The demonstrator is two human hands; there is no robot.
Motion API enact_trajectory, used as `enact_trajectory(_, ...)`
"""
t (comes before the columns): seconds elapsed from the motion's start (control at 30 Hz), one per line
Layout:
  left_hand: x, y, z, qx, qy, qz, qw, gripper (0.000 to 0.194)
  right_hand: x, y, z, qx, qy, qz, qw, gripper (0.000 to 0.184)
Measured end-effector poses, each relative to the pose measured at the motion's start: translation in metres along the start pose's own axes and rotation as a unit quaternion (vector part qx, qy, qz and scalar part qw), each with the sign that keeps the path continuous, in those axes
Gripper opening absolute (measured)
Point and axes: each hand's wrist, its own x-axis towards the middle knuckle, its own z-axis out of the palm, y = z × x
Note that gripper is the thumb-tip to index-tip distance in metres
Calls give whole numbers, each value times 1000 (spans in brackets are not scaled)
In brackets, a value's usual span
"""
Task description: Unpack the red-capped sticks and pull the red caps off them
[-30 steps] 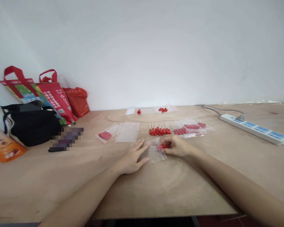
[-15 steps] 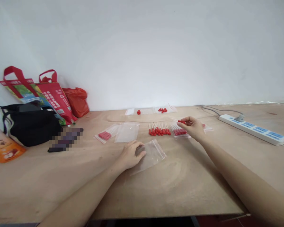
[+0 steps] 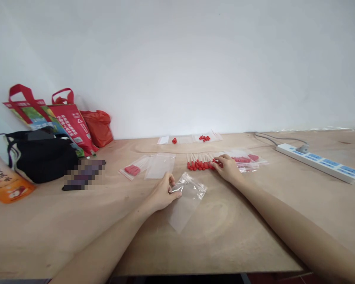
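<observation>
My left hand [image 3: 161,193] pinches the left edge of a clear zip bag [image 3: 185,205], thumb and fingers closed on it. The bag looks flat, its zip end tilted up and catching light. My right hand [image 3: 227,169] is at the right end of a row of thin pale sticks with red tips [image 3: 199,165]. Its fingertips close on a red-tipped stick [image 3: 215,161] there, partly hidden by the fingers. Just right of this hand lie filled clear bags of red-tipped sticks [image 3: 245,159].
On the left are a filled bag [image 3: 133,169] and a flat clear bag [image 3: 159,165]. More bags with red pieces [image 3: 204,138] lie by the wall. A power strip [image 3: 319,161] is at right; a black bag [image 3: 44,156], shopping bags [image 3: 73,126] and orange pouch [image 3: 8,181] at left.
My right hand has moved left, from over the filled bags to the end of the stick row. The clear bag in my left hand has turned, its zip end rising.
</observation>
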Motion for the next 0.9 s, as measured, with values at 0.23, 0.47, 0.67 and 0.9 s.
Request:
enact_trajectory(0.23,9,-15,1,-18,36,59,997,20,-7,-4,-8,-44,5,-41,998,18)
enact_trajectory(0.47,52,-29,-28,88,162,-37,982,34,-17,-20,-7,-14,-18,-77,997,13)
enact_trajectory(0.67,88,-50,-40,181,151,-81,968,22,-18,-26,-4,-5,-33,-90,995,11)
enact_trajectory(0.9,85,-75,-73,202,181,-150,951,32,-19,-26,-4,-9,-43,-88,995,12)
